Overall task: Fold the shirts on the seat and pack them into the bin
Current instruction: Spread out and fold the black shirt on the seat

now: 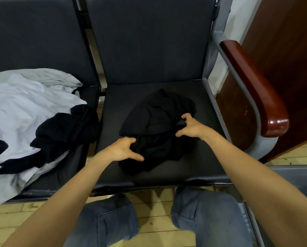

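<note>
Step in hand: I judge this to be the opening-out of one black shirt [156, 125] before folding. It lies crumpled and nothing is folded yet.
Shirt position: centre of the frame, bunched in the middle of the dark seat [193, 168], with bare cushion showing all round it.
Left grip: my left hand [121, 149] sits at the shirt's lower-left edge. The fingers curl into the cloth and the thumb stretches out along it.
Right grip: my right hand [192, 128] is at the shirt's right side, fingers hooked like a claw over the fabric. I cannot tell whether any cloth is caught, black on black.
Shirt relative to grip: the bulk lies between my two hands and above them in the frame, and a lower fold trails below my left thumb.
Method: I should find a hem or shoulder seam in each hand, lift, draw the hands apart and lay the shirt flat on the cushion.
Risk: gathering bunched layers instead of a single edge would keep the tangle.
Remaining stock: a pile of white and black shirts [24, 111] lies at the left of the frame on the neighbouring seat, apart from my hands.
Bin: not in view.
</note>
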The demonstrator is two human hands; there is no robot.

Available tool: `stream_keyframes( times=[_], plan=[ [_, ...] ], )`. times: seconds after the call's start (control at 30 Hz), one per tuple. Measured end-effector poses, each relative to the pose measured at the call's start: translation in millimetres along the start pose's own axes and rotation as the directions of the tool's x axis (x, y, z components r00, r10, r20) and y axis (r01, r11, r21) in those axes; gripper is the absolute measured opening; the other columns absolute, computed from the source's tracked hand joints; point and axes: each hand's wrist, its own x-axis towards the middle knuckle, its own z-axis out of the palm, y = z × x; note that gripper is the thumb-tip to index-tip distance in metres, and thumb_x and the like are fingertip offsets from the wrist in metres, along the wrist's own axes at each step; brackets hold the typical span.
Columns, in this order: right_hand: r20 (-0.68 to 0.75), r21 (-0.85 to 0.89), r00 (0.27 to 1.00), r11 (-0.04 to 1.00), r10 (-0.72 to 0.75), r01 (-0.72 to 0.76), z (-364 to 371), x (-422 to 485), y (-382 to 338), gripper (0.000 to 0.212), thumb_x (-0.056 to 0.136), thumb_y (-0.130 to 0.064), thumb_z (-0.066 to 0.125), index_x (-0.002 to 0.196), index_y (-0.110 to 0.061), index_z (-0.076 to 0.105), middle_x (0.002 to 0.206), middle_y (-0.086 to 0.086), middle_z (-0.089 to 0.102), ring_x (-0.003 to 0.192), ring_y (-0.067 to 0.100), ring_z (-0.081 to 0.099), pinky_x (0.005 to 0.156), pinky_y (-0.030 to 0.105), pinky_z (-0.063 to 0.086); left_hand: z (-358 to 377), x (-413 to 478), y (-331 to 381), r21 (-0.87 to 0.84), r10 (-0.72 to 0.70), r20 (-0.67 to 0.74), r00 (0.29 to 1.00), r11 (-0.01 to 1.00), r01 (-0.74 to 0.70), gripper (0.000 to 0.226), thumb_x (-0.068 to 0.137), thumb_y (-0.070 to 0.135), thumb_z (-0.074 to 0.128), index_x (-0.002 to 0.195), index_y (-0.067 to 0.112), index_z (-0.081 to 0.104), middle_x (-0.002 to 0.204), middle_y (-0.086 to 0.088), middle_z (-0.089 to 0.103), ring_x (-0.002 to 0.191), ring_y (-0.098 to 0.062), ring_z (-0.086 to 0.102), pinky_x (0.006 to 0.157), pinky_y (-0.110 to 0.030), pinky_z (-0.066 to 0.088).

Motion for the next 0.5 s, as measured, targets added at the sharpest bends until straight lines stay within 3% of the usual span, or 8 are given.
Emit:
stream_keyframes(
  times=[0.03, 0.1, 0.13, 0.2, 0.27, 0.33, 0.4, 0.5],
  plan=[
    [0.019, -0.062, 1.000, 0.998, -0.002, 0.003, 4, -1, -1, 0.073, 0.082, -0.019, 0.074, 0.142, -0.012, 0.033, 0.144, 0.012, 0.038, 0.128, 0.029, 0.043, 0.103, 0.035, 0.039, -1, -3, 3, 0.157, -0.021, 0.040, 0.999, 0.987, 0.015, 0.082, 0.074, 0.037, 0.079, 0.141, 0.008, 0.042, 0.140, -0.005, 0.047, 0.124, -0.020, 0.048, 0.097, -0.023, 0.040],
    [-0.018, -0.148, 1.000, 0.989, -0.004, 0.001, 6, -8, -5, 0.055, 0.086, -0.018, 0.070, 0.134, -0.005, 0.047, 0.139, 0.014, 0.048, 0.125, 0.028, 0.047, 0.099, 0.031, 0.039, 0, -10, 10, 0.350, -0.067, 0.026, 0.997, 0.935, 0.054, 0.076, 0.081, 0.034, 0.074, 0.143, 0.006, 0.039, 0.143, -0.009, 0.043, 0.127, -0.024, 0.045, 0.099, -0.026, 0.039],
    [-0.035, -0.103, 0.999, 0.995, 0.004, -0.008, 4, -13, -9, 0.048, 0.088, -0.017, 0.068, 0.131, -0.002, 0.052, 0.136, 0.015, 0.051, 0.125, 0.028, 0.048, 0.099, 0.031, 0.039, -1, -13, 11, 0.371, -0.062, -0.024, 0.998, 0.926, 0.067, 0.071, 0.084, 0.032, 0.071, 0.142, 0.006, 0.039, 0.143, -0.010, 0.041, 0.128, -0.026, 0.043, 0.102, -0.028, 0.037],
    [-0.050, 0.155, 0.998, 0.987, 0.041, -0.033, -9, -24, -15, 0.048, 0.089, -0.013, 0.066, 0.132, -0.001, 0.051, 0.139, 0.013, 0.049, 0.130, 0.028, 0.044, 0.103, 0.031, 0.036, -7, -22, 16, 0.355, 0.007, -0.188, 0.982, 0.933, 0.061, 0.056, 0.088, 0.030, 0.065, 0.136, 0.005, 0.048, 0.135, -0.012, 0.043, 0.127, -0.029, 0.041, 0.103, -0.032, 0.036],
    [-0.069, 0.463, 0.995, 0.886, 0.068, -0.029, -28, -34, -22, 0.051, 0.088, -0.009, 0.066, 0.135, -0.003, 0.048, 0.141, 0.009, 0.046, 0.132, 0.027, 0.041, 0.107, 0.033, 0.033, -18, -36, 24, 0.231, 0.086, -0.388, 0.918, 0.973, 0.007, 0.043, 0.091, 0.032, 0.062, 0.125, 0.006, 0.057, 0.125, -0.012, 0.049, 0.120, -0.030, 0.046, 0.099, -0.033, 0.039],
    [-0.086, 0.685, 0.994, 0.728, 0.069, 0.009, -50, -47, -32, 0.052, 0.089, -0.006, 0.064, 0.137, -0.006, 0.045, 0.139, 0.007, 0.048, 0.127, 0.025, 0.047, 0.107, 0.035, 0.037, -31, -52, 38, -0.043, 0.049, -0.503, 0.863, 0.996, -0.082, 0.044, 0.092, 0.032, 0.061, 0.127, 0.007, 0.055, 0.126, -0.009, 0.056, 0.118, -0.027, 0.052, 0.095, -0.030, 0.042],
    [-0.132, 0.785, 0.991, 0.612, 0.014, 0.096, -69, -66, -46, 0.048, 0.091, -0.005, 0.060, 0.136, -0.006, 0.044, 0.131, 0.007, 0.052, 0.119, 0.023, 0.053, 0.102, 0.034, 0.043, -40, -70, 57, -0.263, 0.021, -0.562, 0.827, 0.943, -0.203, 0.045, 0.091, 0.032, 0.062, 0.128, 0.008, 0.055, 0.126, -0.003, 0.059, 0.117, -0.022, 0.055, 0.097, -0.030, 0.044],
    [-0.257, 0.804, 0.963, 0.535, -0.082, 0.260, -91, -98, -70, 0.026, 0.093, -0.002, 0.056, 0.118, -0.005, 0.050, 0.111, 0.013, 0.061, 0.089, 0.019, 0.064, 0.074, 0.028, 0.053, -46, -102, 90, -0.511, 0.039, -0.578, 0.815, 0.762, -0.399, 0.022, 0.092, 0.020, 0.060, 0.113, 0.014, 0.061, 0.108, 0.003, 0.067, 0.106, -0.019, 0.063, 0.082, -0.025, 0.049]
  ],
)
